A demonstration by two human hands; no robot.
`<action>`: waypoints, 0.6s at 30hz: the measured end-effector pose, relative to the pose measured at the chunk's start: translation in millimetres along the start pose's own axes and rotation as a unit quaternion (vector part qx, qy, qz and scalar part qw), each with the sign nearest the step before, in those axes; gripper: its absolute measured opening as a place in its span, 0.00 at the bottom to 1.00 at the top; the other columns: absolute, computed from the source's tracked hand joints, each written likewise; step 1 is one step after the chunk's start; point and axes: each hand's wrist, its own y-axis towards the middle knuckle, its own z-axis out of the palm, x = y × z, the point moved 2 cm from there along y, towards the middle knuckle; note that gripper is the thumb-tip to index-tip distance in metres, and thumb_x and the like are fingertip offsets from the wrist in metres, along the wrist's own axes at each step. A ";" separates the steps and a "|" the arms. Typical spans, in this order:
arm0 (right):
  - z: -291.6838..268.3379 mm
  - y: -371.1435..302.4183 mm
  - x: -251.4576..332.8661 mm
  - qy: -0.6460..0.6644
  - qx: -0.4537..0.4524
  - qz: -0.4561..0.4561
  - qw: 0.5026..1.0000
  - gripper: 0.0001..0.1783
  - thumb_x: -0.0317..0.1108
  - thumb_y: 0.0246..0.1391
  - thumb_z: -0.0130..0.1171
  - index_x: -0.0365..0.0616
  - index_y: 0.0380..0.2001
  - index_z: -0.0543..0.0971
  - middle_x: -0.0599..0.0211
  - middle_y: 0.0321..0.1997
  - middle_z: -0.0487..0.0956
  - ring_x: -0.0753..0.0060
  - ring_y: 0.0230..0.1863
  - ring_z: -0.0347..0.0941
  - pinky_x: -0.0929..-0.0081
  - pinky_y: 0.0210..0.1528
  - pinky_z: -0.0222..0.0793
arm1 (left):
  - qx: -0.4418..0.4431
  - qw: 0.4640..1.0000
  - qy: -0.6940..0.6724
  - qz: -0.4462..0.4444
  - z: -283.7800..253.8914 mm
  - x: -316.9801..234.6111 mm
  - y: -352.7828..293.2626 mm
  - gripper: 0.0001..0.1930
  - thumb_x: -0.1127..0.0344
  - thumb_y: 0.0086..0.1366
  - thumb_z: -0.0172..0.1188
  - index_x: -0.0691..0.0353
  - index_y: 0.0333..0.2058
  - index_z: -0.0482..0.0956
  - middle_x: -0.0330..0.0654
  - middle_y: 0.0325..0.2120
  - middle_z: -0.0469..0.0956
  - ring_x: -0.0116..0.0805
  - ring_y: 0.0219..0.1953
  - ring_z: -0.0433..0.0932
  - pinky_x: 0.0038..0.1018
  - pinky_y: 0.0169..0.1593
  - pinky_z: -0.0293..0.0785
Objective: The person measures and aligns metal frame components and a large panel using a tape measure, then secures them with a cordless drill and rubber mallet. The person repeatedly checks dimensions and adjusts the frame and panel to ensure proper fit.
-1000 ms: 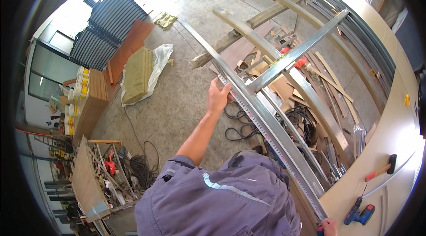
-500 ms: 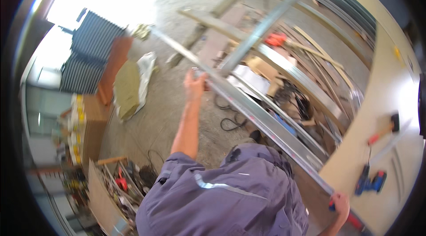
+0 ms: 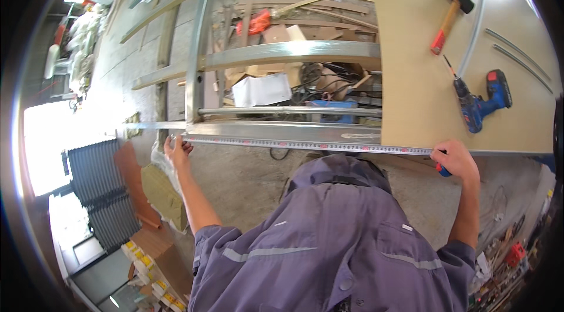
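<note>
Along the near edge of the metal frame [image 3: 264, 130], there's a tape measure [image 3: 296, 145] pulled out long and straight. Its long axis runs side to side across the person's front, dipping a touch toward the right, with the tip pointing left and the blue case [image 3: 443, 170] at the right end. Markings face up so you can read the scale side. It's pretty much parallel to the frame's near bar and roughly square to the metal crossbar [image 3: 202, 36] that heads away from the person.

Left hand [image 3: 178, 150] is at the tip, near the frame's corner, thumb and fingers pinching the tape's end. Right hand [image 3: 458, 160] has its fingers curled around the case, right by where the blade comes out, at the near edge of the pale board surface [image 3: 411, 95].

On that surface, well past the right hand, you've got a blue cordless drill [image 3: 483, 103] with its bit aimed away from the person, plus a black-headed hammer [image 3: 451, 15] and a couple of thin curved strips [image 3: 520, 56]. Through the frame you can see a white sheet [image 3: 261, 89] and a bunch of wood offcuts [image 3: 323, 33] lower down.
</note>
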 end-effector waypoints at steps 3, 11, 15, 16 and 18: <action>8.3 2.9 2.6 0.001 -0.009 -0.045 0.999 0.13 0.36 0.49 0.59 0.34 0.24 0.80 0.57 0.18 0.78 0.67 0.20 0.74 0.69 0.28 0.69 | 0.007 1.000 0.000 0.002 -9.9 -1.2 14.0 0.29 0.65 0.66 0.64 0.63 0.62 0.64 0.40 0.26 0.75 0.30 0.23 0.76 0.28 0.27 0.79; 16.0 5.4 22.5 -0.020 -0.018 -0.048 0.998 0.13 0.37 0.49 0.59 0.36 0.24 0.81 0.58 0.17 0.78 0.65 0.20 0.73 0.67 0.27 0.68 | 0.007 1.000 -0.028 -0.006 -25.3 12.2 33.7 0.20 0.61 0.67 0.64 0.59 0.54 0.72 0.36 0.27 0.75 0.29 0.26 0.77 0.27 0.31 0.79; 11.2 5.6 10.6 -0.058 -0.041 -0.043 0.997 0.14 0.38 0.50 0.59 0.35 0.24 0.81 0.58 0.17 0.78 0.66 0.20 0.72 0.68 0.27 0.68 | 0.025 0.998 -0.052 -0.011 -25.4 18.1 38.4 0.16 0.61 0.67 0.64 0.57 0.50 0.73 0.35 0.25 0.75 0.28 0.24 0.76 0.26 0.28 0.79; 10.5 3.9 11.5 -0.047 -0.038 -0.031 0.998 0.14 0.38 0.50 0.59 0.35 0.24 0.81 0.58 0.17 0.77 0.66 0.20 0.72 0.68 0.27 0.68 | 0.021 0.999 -0.048 -0.011 -25.1 17.7 38.6 0.16 0.61 0.67 0.64 0.57 0.50 0.73 0.35 0.25 0.75 0.28 0.24 0.76 0.26 0.28 0.79; 10.3 0.6 18.5 -0.022 -0.032 -0.009 0.999 0.15 0.38 0.50 0.59 0.34 0.24 0.80 0.57 0.17 0.77 0.67 0.20 0.72 0.68 0.27 0.68 | 0.011 0.999 -0.041 -0.007 -22.8 16.7 38.4 0.15 0.60 0.67 0.64 0.57 0.49 0.74 0.35 0.26 0.76 0.28 0.24 0.76 0.26 0.29 0.78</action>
